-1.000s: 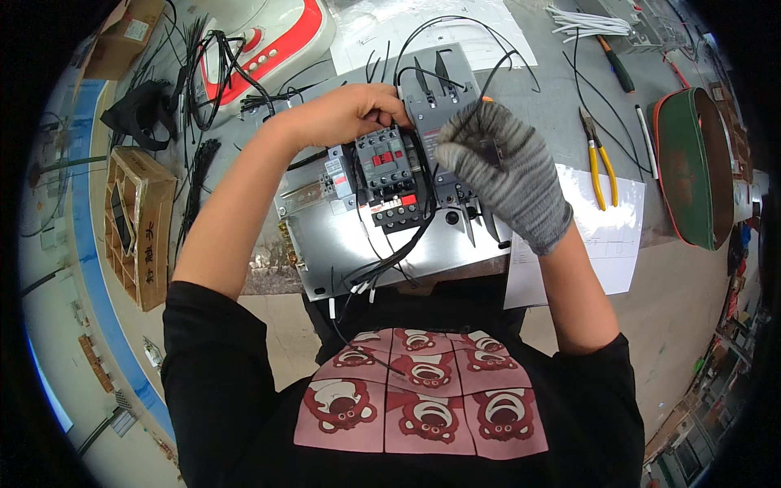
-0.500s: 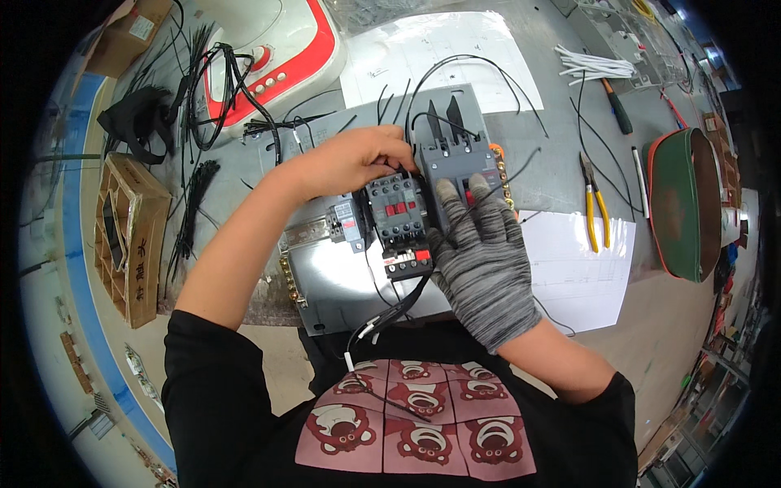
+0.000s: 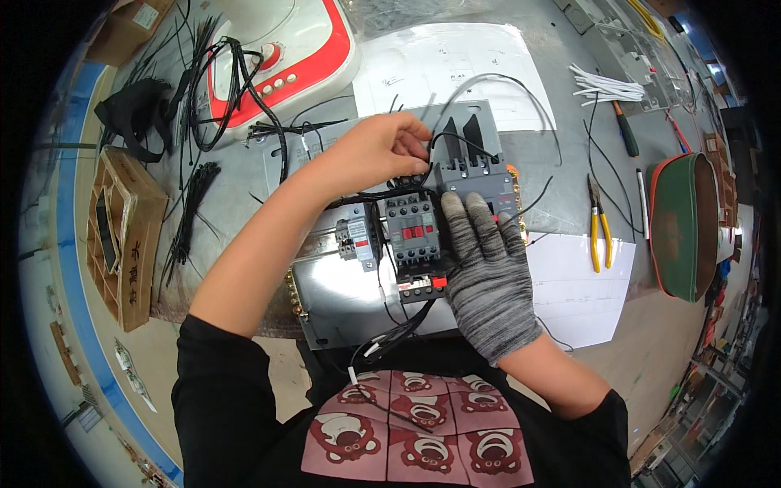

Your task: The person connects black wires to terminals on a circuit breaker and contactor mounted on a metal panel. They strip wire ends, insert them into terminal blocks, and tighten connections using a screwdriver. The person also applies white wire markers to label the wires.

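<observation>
A metal mounting plate (image 3: 338,297) lies in front of me with electrical parts fixed on it. My bare left hand (image 3: 382,150) is above the plate, fingers curled at a black wire (image 3: 429,163) that loops up beside the circuit breaker (image 3: 478,177). My right hand (image 3: 490,276), in a grey striped glove, lies flat with fingers stretched over the breaker's lower part. Between the hands sits a contactor (image 3: 412,226) with red markings, and below it an overload relay (image 3: 423,286). A small grey module (image 3: 358,237) is on the rail to the left.
Yellow-handled pliers (image 3: 600,232), a screwdriver (image 3: 625,130) and a green bag (image 3: 687,226) lie on the right. Paper drawings (image 3: 508,61) are behind and beside the plate. A cardboard box (image 3: 126,236), black cable ties (image 3: 194,211) and a red-and-white appliance (image 3: 321,69) are left.
The view has shifted slightly, so the plate appears lower and further right. My left hand has lifted away from the contactor's top, uncovering it. My right hand stays on the breaker.
</observation>
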`<state>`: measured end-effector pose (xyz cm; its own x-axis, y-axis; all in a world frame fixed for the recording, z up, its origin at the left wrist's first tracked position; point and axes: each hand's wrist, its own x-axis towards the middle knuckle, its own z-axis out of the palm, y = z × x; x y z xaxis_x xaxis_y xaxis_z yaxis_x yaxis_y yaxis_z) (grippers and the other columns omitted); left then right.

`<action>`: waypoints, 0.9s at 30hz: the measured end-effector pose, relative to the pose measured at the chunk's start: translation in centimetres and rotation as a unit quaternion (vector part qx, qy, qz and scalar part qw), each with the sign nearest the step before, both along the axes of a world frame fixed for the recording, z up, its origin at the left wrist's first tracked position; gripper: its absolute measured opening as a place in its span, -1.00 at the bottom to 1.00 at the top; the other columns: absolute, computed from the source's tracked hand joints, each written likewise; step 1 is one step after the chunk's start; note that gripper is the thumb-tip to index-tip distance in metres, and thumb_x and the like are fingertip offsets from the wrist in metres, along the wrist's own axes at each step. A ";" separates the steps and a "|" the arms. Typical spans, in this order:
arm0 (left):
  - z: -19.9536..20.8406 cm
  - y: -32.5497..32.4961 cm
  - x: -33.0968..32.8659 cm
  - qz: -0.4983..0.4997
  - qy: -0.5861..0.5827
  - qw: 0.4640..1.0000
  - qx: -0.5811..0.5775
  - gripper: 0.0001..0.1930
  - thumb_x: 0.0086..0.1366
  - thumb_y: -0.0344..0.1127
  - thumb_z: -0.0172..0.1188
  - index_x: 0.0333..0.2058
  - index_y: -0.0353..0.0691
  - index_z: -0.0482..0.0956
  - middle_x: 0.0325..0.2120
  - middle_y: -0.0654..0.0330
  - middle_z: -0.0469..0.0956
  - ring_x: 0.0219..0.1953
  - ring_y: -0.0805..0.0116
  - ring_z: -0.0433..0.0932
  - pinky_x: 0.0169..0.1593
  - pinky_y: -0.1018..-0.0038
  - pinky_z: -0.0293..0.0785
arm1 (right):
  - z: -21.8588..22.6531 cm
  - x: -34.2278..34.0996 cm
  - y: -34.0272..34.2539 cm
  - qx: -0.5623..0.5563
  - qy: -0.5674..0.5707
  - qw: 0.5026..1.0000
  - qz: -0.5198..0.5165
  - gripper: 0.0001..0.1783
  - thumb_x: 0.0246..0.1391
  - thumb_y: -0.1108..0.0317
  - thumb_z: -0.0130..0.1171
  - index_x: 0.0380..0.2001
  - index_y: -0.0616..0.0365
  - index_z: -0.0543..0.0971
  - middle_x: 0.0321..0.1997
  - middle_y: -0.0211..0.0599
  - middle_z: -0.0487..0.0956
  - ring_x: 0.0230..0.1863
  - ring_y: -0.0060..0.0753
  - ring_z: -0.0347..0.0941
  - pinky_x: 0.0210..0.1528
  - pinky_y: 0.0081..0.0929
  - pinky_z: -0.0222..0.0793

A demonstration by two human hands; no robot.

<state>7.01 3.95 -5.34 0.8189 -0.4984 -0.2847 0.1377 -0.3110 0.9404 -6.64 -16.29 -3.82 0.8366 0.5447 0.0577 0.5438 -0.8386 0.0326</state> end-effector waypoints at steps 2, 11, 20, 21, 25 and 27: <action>0.0 -0.6 0.1 -0.019 -0.024 0.999 0.036 -0.69 0.11 -0.56 0.27 -0.14 -0.31 0.49 -0.38 0.26 0.53 -0.31 0.53 0.51 -0.20 0.57 0.45 | -0.3 0.0 -0.2 0.000 -0.005 1.000 0.005 -0.35 0.04 0.12 0.09 0.22 0.10 0.38 0.46 -0.29 0.11 0.46 -0.18 -0.01 0.40 -0.02 -0.11; -0.6 -0.6 -0.6 0.005 -0.085 0.995 0.054 -0.88 0.15 -0.50 0.25 -0.34 -0.27 0.49 -0.52 0.34 0.47 -0.44 0.57 0.42 -0.29 0.59 0.39 | -0.3 0.0 -0.1 0.002 0.007 1.000 -0.006 -0.35 0.08 0.14 0.05 0.25 0.08 0.34 0.46 -0.31 0.09 0.47 -0.20 -0.06 0.44 -0.05 -0.19; -0.5 0.1 -1.5 0.084 0.003 0.996 0.033 -0.91 0.21 -0.52 0.18 -0.38 -0.33 0.43 -0.50 0.33 0.47 -0.43 0.62 0.42 -0.32 0.63 0.35 | 0.2 -0.1 -0.1 0.019 0.048 0.999 -0.012 -0.39 0.11 0.19 0.03 0.25 0.03 0.35 0.47 -0.34 0.10 0.48 -0.22 -0.07 0.44 -0.08 -0.22; -0.3 0.1 -1.8 0.090 -0.010 0.995 0.051 -0.91 0.21 -0.52 0.18 -0.38 -0.33 0.43 -0.50 0.33 0.47 -0.44 0.62 0.42 -0.33 0.63 0.35 | 0.2 -0.1 -0.1 0.016 0.054 0.998 -0.014 -0.40 0.10 0.19 0.03 0.25 0.02 0.36 0.47 -0.34 0.10 0.48 -0.22 -0.07 0.45 -0.09 -0.22; -0.1 0.2 -2.2 0.096 -0.048 0.987 0.117 -0.91 0.21 -0.54 0.18 -0.38 -0.33 0.43 -0.49 0.33 0.48 -0.45 0.65 0.41 -0.34 0.64 0.35 | 0.5 -0.1 -0.1 0.012 0.061 0.998 -0.015 -0.43 0.09 0.20 0.05 0.21 0.02 0.40 0.46 -0.34 0.12 0.48 -0.23 -0.07 0.45 -0.11 -0.24; 0.2 0.1 -2.0 0.086 -0.052 0.986 0.131 -0.91 0.21 -0.54 0.18 -0.38 -0.33 0.43 -0.49 0.35 0.49 -0.44 0.66 0.41 -0.34 0.65 0.35 | 0.5 -0.1 -0.1 0.018 0.060 0.998 -0.013 -0.44 0.09 0.21 0.05 0.19 0.03 0.42 0.46 -0.34 0.13 0.49 -0.23 -0.07 0.45 -0.10 -0.24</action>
<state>5.04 4.08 -5.14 0.9164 -0.2706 -0.2951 0.1163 -0.5254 0.8429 -6.72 -16.37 -3.29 0.8530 0.5214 -0.0238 0.5193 -0.8523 -0.0622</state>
